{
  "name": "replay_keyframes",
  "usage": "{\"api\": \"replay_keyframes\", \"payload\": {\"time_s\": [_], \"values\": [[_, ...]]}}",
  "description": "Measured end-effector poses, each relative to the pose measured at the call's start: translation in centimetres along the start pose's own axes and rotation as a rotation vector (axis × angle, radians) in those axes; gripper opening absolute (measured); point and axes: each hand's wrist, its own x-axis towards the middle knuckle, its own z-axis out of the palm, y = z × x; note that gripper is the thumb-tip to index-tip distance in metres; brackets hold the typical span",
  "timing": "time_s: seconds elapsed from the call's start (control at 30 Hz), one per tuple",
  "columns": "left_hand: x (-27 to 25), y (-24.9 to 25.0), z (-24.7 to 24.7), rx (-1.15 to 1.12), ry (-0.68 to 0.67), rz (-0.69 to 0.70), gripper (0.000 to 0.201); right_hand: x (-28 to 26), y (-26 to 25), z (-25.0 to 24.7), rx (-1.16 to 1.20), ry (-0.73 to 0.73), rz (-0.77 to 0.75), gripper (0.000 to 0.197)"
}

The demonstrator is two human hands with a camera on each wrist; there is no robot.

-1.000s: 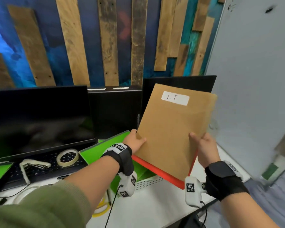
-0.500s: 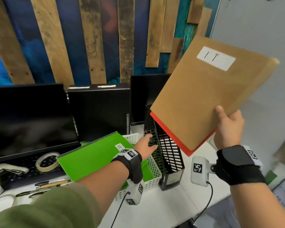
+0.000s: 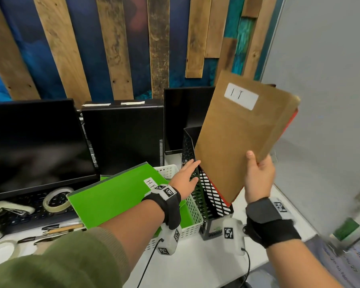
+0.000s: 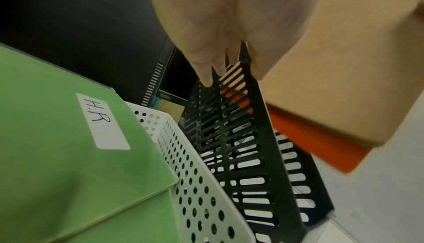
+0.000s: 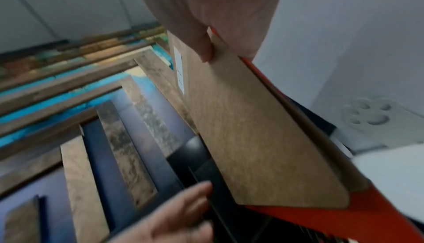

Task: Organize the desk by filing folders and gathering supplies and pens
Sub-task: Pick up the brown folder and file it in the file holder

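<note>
Fingers of the left hand lie straight against the slotted wall of the black plastic file rack, its grip loose and apart, touching the rack's top edge in the left wrist view. The right hand holds a brown card folder with a white label reading "I T", together with a red folder behind it; the thumb lies on the brown face and the fingers curl round the back, so this grip is clamped on the pair. Both folders are tilted in the air, their lower corner just above the rack's open top, over the right compartment as far as can be told.

Left of the rack stands a white perforated plastic basket on the white bench. A bright green folder labelled "H.R" rests tilted on the basket's rim. Further left, a roll of clear tape and a stapler lie on a black keyboard, with several pens just in front. Dark monitors stand behind, before a wall of wooden planks.
</note>
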Motion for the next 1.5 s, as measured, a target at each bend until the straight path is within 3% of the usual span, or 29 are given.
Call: {"api": "replay_keyframes", "payload": {"time_s": [0.13, 0.83, 0.97, 1.1, 1.33, 1.5], "values": [[0.0, 0.0, -0.4, 0.027, -0.029, 0.004, 0.058, -2.7, 2.6, 0.9, -0.086, -0.015, 0.052, 0.031], [0.3, -0.6, -1.4, 0.148, -0.163, 0.037, 0.079, -8.9, 9.8, 2.3, -0.293, -0.265, 0.187, 0.036], [0.1, -0.6, -1.5, 0.204, -0.187, 0.049, 0.083, -8.8, 9.3, 2.2, -0.244, -0.211, 0.202, 0.042], [-0.8, -0.7, -1.0, 0.169, -0.128, 0.066, 0.084, -8.5, 8.8, 2.4, -0.18, -0.135, 0.173, 0.051], [-2.0, -2.6, -1.5, 0.206, -0.032, 0.005, 0.06, -7.7, 7.4, 2.8, -0.132, -0.028, 0.095, 0.061], [-2.9, -4.9, -3.3, 0.274, -0.015, -0.034, 0.054, -7.2, 5.3, 3.0, -0.105, 0.059, 0.001, 0.063]]}}
